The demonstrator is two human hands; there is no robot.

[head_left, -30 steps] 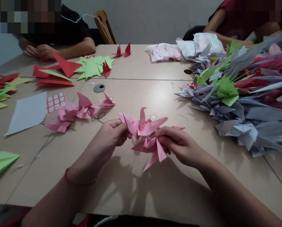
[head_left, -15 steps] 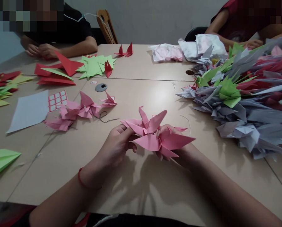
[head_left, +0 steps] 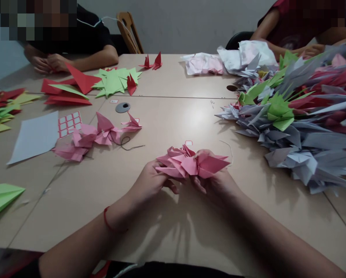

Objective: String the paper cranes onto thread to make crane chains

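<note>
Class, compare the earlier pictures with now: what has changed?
The left hand moved right, towards the body; the held pink cranes, spread before, now bunch between it and the right hand. The big paper pile and white sheet stayed put.

Left hand [head_left: 150, 179], right hand [head_left: 219, 184]: partly hidden by pink cranes [head_left: 190, 164]. Paper pile [head_left: 300, 135], right of these: cropped at edge.

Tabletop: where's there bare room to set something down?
Mid-table, between the grey disc and the crane pile, beyond the hands. Also far side, between red cranes and white packets; near left, between green paper and left forearm. Crowded: the pile; left, where pink cranes lie.
</note>
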